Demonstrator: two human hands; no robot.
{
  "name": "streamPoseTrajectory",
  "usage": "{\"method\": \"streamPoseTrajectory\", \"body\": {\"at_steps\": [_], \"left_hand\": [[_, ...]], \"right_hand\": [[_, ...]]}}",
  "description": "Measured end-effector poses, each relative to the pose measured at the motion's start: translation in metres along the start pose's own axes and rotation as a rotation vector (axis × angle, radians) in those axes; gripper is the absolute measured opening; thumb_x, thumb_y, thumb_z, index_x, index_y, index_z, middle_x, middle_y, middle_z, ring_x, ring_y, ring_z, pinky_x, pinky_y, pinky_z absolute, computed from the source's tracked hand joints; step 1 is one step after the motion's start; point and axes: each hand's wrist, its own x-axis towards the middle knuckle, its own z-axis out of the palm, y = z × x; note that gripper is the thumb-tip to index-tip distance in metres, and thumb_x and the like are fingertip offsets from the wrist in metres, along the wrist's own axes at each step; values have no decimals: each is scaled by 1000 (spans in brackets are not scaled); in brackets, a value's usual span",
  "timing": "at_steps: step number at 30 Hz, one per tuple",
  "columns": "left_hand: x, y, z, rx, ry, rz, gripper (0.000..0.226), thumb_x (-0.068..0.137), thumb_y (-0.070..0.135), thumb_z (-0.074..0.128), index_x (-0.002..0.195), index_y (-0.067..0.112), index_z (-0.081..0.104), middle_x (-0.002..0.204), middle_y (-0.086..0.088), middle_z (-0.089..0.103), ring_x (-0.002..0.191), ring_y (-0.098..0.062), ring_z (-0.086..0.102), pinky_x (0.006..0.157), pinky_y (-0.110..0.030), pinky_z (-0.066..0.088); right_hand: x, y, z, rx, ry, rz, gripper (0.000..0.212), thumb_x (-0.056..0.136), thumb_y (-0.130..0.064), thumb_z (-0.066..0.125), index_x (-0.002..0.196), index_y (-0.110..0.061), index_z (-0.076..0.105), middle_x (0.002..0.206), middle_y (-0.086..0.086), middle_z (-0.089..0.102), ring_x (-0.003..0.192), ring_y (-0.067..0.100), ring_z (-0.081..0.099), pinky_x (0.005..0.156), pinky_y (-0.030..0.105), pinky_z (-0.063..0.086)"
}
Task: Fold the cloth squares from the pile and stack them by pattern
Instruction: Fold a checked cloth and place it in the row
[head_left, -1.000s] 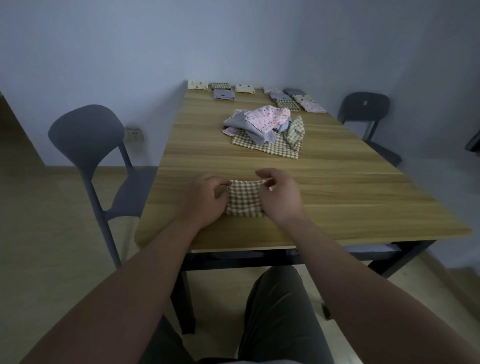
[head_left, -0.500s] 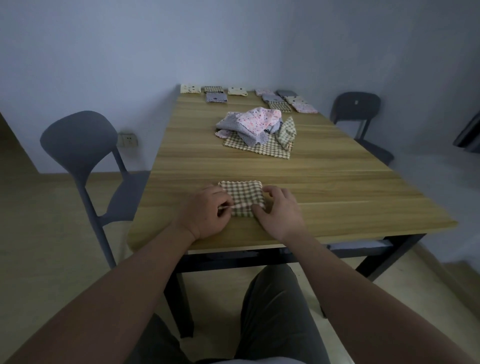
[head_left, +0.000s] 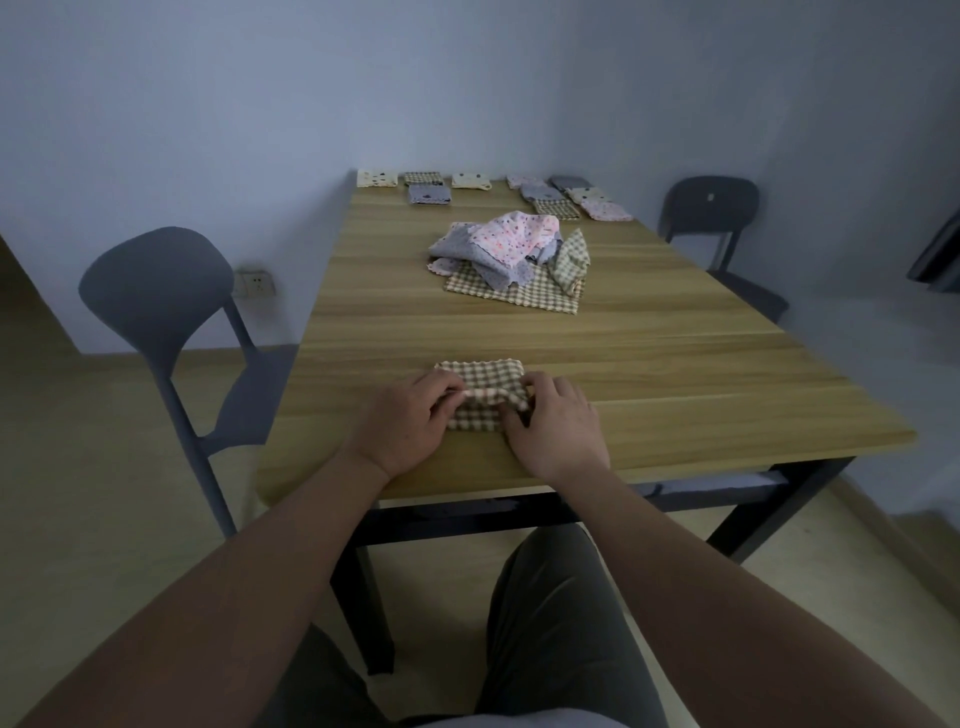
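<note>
So the brown-and-cream checked cloth square (head_left: 480, 397) sits flat on the light wooden worktop (head_left: 675, 374) at the 6 o'clock edge, right in front of the person. Both hands are on it. The left hand (head_left: 410, 423) has its fingers (head_left: 447, 397) curled, pinching the 9 o'clock end of a raised ridge across the cloth's middle, and the right hand (head_left: 553, 431) pinches the 3 o'clock end the same way. At 12 o'clock from it, well apart, is the loose pile of pink, grey and checked cloths (head_left: 511, 244). Past that, a row of small folded cloths (head_left: 470, 180) lines the far edge. A grey plastic chair (head_left: 156, 291) stands at 9 o'clock.
</note>
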Motion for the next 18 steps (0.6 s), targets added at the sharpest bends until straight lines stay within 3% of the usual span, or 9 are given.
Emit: {"method": "streamPoseTrajectory", "body": {"at_steps": [6, 14, 18], "left_hand": [[1, -2, 1, 3, -16, -30, 14, 101, 24, 57, 107, 17, 68, 88, 1, 70, 67, -13, 59, 57, -28, 48], [2, 0, 0, -2, -23, -74, 16, 103, 24, 54, 107, 15, 67, 84, 3, 66, 65, -13, 56, 53, -16, 36], [-1, 2, -1, 5, -15, -33, 9, 100, 20, 59, 102, 15, 66, 80, 6, 63, 60, -11, 53, 51, -18, 35]], "right_hand": [[-1, -1, -1, -7, -17, -25, 60, 91, -48, 55, 146, -29, 39, 137, 0, 53, 130, 23, 45, 108, 43, 37], [-2, 3, 0, -8, -33, -66, 57, 95, -41, 50, 151, -35, 40, 138, -1, 49, 131, 22, 42, 110, 44, 38], [-2, 3, 3, -20, -9, -60, 54, 97, -40, 51, 150, -33, 42, 135, 0, 52, 128, 21, 44, 109, 44, 39]]}}
